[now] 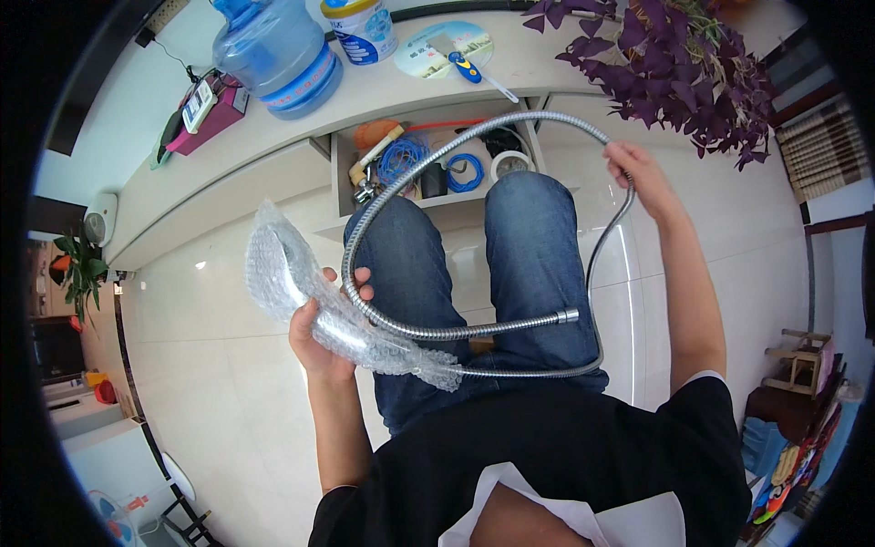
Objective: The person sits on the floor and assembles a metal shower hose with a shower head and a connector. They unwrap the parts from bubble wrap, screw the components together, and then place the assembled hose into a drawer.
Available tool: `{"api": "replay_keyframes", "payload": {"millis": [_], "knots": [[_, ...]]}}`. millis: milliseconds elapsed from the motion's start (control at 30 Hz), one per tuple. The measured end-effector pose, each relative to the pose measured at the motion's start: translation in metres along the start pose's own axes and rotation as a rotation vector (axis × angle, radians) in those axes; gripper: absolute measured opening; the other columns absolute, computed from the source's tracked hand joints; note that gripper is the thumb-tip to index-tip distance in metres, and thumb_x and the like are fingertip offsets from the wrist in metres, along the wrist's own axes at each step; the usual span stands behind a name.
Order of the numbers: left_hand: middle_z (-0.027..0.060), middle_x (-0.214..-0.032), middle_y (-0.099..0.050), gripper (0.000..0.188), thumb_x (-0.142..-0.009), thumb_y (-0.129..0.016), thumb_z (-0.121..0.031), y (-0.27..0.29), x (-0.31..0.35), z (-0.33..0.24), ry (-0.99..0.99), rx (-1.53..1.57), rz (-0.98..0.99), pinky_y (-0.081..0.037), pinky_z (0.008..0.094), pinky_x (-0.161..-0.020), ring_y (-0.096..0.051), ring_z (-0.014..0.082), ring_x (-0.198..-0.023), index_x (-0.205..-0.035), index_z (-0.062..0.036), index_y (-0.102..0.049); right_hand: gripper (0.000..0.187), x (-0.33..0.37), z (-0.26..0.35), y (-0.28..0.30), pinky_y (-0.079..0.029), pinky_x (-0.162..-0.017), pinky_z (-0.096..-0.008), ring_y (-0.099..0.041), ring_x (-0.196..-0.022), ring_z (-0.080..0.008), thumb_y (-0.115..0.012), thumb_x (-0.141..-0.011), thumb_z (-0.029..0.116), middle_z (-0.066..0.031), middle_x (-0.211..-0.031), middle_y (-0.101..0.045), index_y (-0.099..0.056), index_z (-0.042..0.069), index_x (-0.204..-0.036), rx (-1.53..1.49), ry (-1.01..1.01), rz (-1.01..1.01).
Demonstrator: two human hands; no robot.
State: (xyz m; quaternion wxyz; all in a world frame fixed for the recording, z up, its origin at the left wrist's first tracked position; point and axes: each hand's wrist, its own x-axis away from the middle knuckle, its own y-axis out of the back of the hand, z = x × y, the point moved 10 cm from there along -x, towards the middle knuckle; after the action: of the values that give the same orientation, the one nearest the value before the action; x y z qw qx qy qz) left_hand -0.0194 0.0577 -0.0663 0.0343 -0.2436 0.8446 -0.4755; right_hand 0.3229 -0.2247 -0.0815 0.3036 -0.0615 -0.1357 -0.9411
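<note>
My left hand (321,351) is closed around a bubble-wrapped shower head (314,305), held over the left of my lap. Its wrapped wide end points up and left; the shower head itself shows only faintly through the plastic. A silver metal shower hose (503,327) comes out of the wrap's lower end and loops widely above my knees. Part of that loop passes by my left fingertips. At the upper right, my right hand (644,180) grips the hose with bent fingers. The hose's free end has a smooth metal fitting (567,316), hanging over my right thigh.
Beyond my knees an open drawer (343,187) holds blue cable coils (401,162), a tape roll (509,164) and tools. On the cabinet top (383,87) stand a water jug (278,59), a can (360,32), a scraper (465,67) and a purple plant (670,68).
</note>
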Motion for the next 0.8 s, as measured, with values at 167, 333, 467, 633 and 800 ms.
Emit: {"api": "replay_keyframes", "payload": {"millis": [167, 333, 467, 633, 800], "knots": [[0.0346, -0.122, -0.044, 0.046, -0.074, -0.060, -0.029, 0.001, 0.000, 0.002, 0.038, 0.033, -0.010, -0.055, 0.0415, -0.075, -0.060, 0.0361, -0.094, -0.111, -0.0021, -0.052, 0.028, 0.041, 0.125, 0.026, -0.022, -0.047, -0.0175, -0.030, -0.051, -0.0019, -0.052, -0.090, 0.029, 0.0063, -0.060, -0.040, -0.060, 0.002, -0.093, -0.027, 0.269, -0.051], [0.0340, -0.129, -0.037, 0.045, -0.074, -0.060, -0.027, -0.011, -0.010, 0.006, 0.080, 0.078, 0.062, -0.054, 0.0408, -0.077, -0.052, 0.0375, -0.109, -0.110, -0.0018, -0.054, 0.037, 0.095, 0.251, 0.045, -0.021, -0.047, -0.0165, -0.028, -0.050, 0.0002, -0.045, -0.095, 0.034, 0.0077, -0.061, -0.039, -0.057, 0.000, -0.101, 0.109, 0.547, -0.118], [0.0297, -0.134, -0.034, 0.045, -0.072, -0.060, -0.026, -0.036, -0.019, 0.001, 0.064, 0.077, 0.166, -0.054, 0.0412, -0.080, -0.038, 0.0369, -0.124, -0.109, -0.0004, -0.054, 0.036, 0.105, 0.291, 0.033, -0.024, -0.048, -0.0165, -0.027, -0.049, 0.0001, -0.040, -0.097, 0.029, 0.0067, -0.062, -0.037, -0.053, -0.003, -0.106, -0.009, 0.575, 0.014], [0.0272, -0.134, -0.035, 0.048, -0.071, -0.061, -0.024, -0.036, -0.019, -0.016, -0.002, -0.017, 0.141, -0.050, 0.0465, -0.086, -0.033, 0.0367, -0.127, -0.110, 0.0029, -0.052, 0.036, 0.074, 0.266, -0.047, -0.025, -0.050, -0.0162, -0.033, -0.054, -0.0016, -0.051, -0.092, 0.028, 0.0066, -0.065, -0.041, -0.056, -0.003, -0.107, -0.005, 0.505, 0.145], [0.0302, -0.134, -0.031, 0.043, -0.075, -0.063, -0.021, -0.015, -0.009, -0.026, -0.015, 0.023, 0.101, -0.051, 0.0411, -0.086, -0.032, 0.0378, -0.128, -0.112, -0.0018, -0.051, 0.032, 0.041, 0.202, -0.101, -0.033, -0.061, -0.0171, -0.040, -0.067, -0.0030, -0.053, -0.091, 0.024, 0.0054, -0.073, -0.046, -0.056, -0.001, -0.111, -0.041, 0.341, 0.191]]}}
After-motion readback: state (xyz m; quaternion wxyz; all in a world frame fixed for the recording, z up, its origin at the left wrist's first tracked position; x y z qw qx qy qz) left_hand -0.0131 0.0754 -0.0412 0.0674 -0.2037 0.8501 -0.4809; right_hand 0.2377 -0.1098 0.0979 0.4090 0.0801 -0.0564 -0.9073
